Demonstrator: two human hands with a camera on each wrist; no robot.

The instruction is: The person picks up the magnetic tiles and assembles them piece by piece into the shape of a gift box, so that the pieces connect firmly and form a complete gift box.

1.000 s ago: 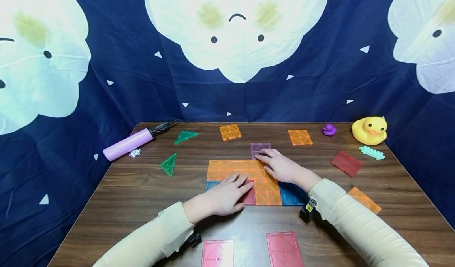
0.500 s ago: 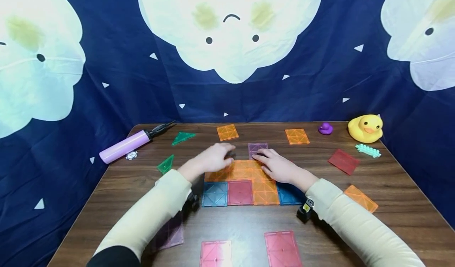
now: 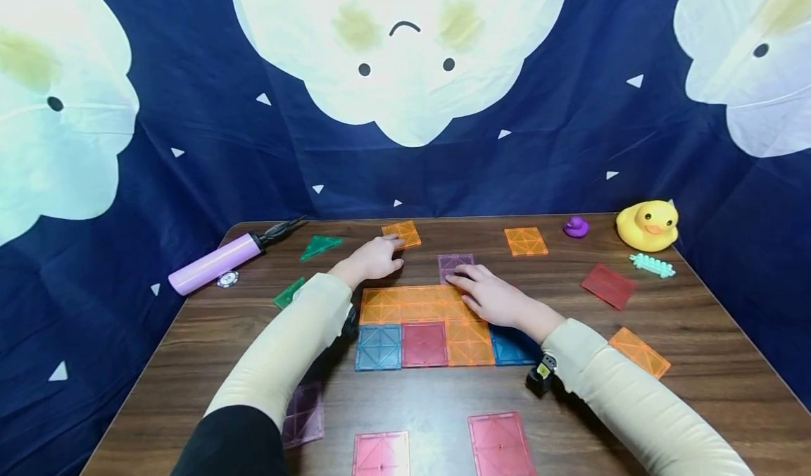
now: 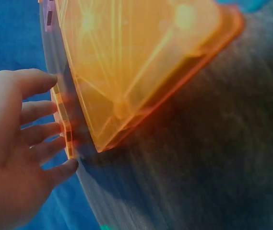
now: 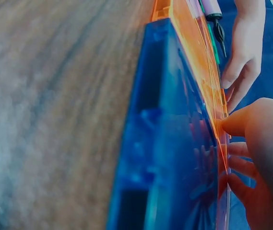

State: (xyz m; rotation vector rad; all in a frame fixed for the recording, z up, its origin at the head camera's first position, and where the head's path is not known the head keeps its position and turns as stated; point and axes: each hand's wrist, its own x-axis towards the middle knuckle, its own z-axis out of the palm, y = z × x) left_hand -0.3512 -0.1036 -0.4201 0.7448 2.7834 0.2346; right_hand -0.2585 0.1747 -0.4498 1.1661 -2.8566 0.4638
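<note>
Reaching for another orange tile (image 3: 402,234) while a flat patch of joined tiles (image 3: 423,322) is lying mid-table (image 3: 697,335).

Seven tiles are already sitting joined; loose squares and triangles (image 3: 319,246) are waiting around. The left hand (image 3: 374,259), fingers relaxed and spread, is now touching the far orange tile, having left the patch since a second ago. The right hand (image 3: 491,296) is staying flat, fingertips on the purple tile (image 3: 455,264).

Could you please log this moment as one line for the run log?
left hand: open, reaching orange tile | right hand: open, resting on tile mat, fingertips at purple tile
</note>
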